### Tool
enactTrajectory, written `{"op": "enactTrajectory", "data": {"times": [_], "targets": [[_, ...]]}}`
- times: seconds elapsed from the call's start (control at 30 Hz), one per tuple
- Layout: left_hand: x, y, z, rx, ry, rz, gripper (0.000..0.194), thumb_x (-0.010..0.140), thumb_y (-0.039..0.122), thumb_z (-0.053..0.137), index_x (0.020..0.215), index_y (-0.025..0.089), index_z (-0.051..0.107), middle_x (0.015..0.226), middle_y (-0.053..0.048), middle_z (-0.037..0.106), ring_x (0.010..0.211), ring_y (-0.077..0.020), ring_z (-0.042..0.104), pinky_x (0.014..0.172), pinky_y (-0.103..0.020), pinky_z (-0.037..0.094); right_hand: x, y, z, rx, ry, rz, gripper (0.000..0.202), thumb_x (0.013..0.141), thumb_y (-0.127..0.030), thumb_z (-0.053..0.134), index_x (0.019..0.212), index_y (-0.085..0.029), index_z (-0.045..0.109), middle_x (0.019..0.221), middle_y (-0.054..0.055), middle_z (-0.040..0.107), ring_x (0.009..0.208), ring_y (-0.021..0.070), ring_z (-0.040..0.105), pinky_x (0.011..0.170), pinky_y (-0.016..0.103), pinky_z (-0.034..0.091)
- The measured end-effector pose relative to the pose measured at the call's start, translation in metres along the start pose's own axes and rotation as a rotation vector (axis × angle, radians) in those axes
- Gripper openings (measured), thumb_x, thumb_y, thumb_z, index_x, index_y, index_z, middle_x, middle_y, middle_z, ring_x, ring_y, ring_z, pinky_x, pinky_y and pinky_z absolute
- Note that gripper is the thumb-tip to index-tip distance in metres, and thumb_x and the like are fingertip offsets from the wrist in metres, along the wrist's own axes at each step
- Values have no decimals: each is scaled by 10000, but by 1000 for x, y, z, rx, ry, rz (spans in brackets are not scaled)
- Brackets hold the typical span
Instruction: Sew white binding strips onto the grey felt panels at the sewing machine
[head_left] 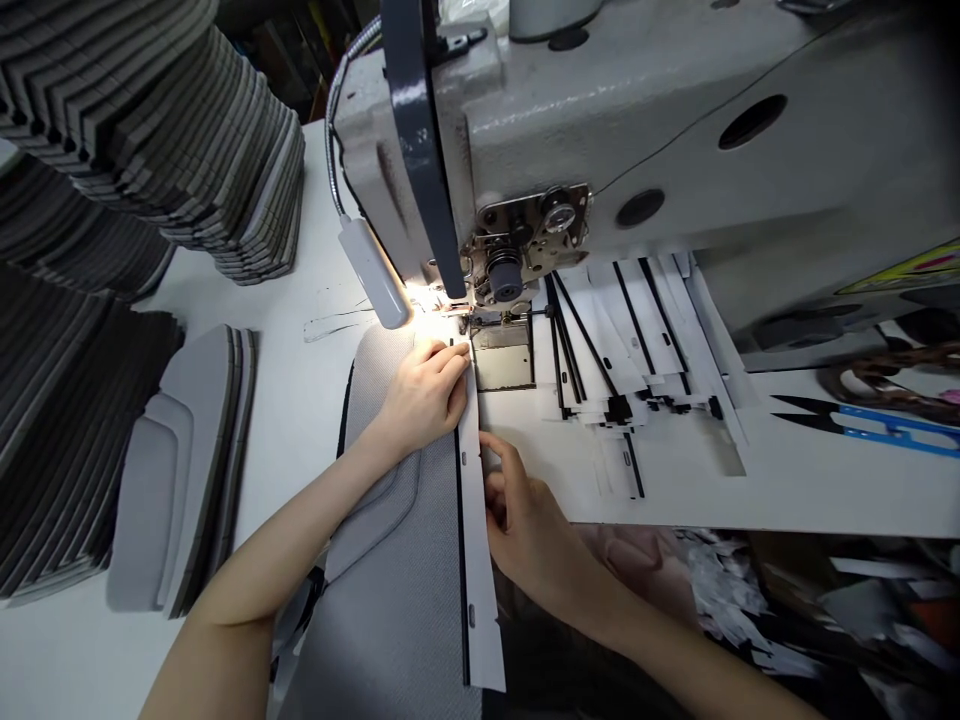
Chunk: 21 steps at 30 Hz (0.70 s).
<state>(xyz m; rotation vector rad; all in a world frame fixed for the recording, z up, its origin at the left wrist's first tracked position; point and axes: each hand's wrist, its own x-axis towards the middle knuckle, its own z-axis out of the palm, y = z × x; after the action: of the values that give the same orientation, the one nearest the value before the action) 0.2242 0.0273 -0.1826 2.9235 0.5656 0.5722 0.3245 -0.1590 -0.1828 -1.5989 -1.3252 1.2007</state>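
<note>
A grey fabric panel [420,560] lies under the sewing machine's needle area [463,322] and runs down toward me. Along its right edge is a white strip [472,540] with a black line and small slots. My left hand [426,395] presses on the panel and the strip's upper end, fingers together, just below the needle area. Farther down, my right hand [525,520] is at the strip's right edge, its index finger stretched toward the strip and the other fingers curled. Whether it pinches the edge is hard to make out.
Tall stacks of grey panels [202,140] stand at the left, with a few loose panels [187,450] nearer. A lamp [375,275] hangs beside the machine head. Right of the needle lie white strips [600,330] and blue-handled snips [885,425]. Scraps [735,590] lie below the table edge.
</note>
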Motion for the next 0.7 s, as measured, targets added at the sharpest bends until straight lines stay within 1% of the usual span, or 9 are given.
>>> {"op": "enactTrajectory", "data": {"times": [0.07,0.13,0.23,0.37,0.5,0.6,0.7], "targets": [[3,-4,2,6,6,8,151,942,162,453,970,173,601,1182,-100,697,984,-246,595,884,-425,543,4,4,1,-34,22,-7,668,899,-114,433,1526,-113,203,655,-62,496,515,119,438,513,241,380],[7,-8,4,14,12,13,156,948,164,452,966,166,607,1167,-102,701,1004,-247,598,892,-417,541,9,7,1,-60,19,-16,703,887,-105,423,1548,-63,187,653,-46,508,524,123,441,520,247,391],[11,-12,6,34,13,-1,187,961,170,436,954,158,623,1101,-110,705,1007,-244,606,876,-406,540,18,7,-1,-110,2,-13,710,869,-84,421,1550,-18,232,640,-26,527,556,137,477,554,259,427],[9,-8,3,65,20,19,224,972,184,439,864,168,635,972,-94,714,916,-226,609,819,-390,547,27,2,-6,-189,-3,34,717,842,-45,431,1543,4,289,671,14,576,576,148,510,589,272,457],[5,-4,1,41,44,38,214,962,164,460,847,172,640,1006,-77,721,909,-210,606,801,-364,555,34,0,-9,-224,12,41,690,848,-44,422,1528,23,326,684,35,594,569,156,511,578,271,455],[8,-9,4,13,41,24,221,965,165,452,862,180,648,1030,-75,718,942,-207,609,831,-370,555,39,-1,-11,-219,35,28,667,861,-49,410,1519,32,339,669,27,584,557,152,499,566,258,443],[12,-14,6,22,36,13,222,968,170,450,874,178,651,1032,-75,721,956,-210,610,866,-386,553,44,-3,-14,-234,47,26,661,847,-45,420,1502,29,372,624,1,553,529,142,472,549,240,420]]}}
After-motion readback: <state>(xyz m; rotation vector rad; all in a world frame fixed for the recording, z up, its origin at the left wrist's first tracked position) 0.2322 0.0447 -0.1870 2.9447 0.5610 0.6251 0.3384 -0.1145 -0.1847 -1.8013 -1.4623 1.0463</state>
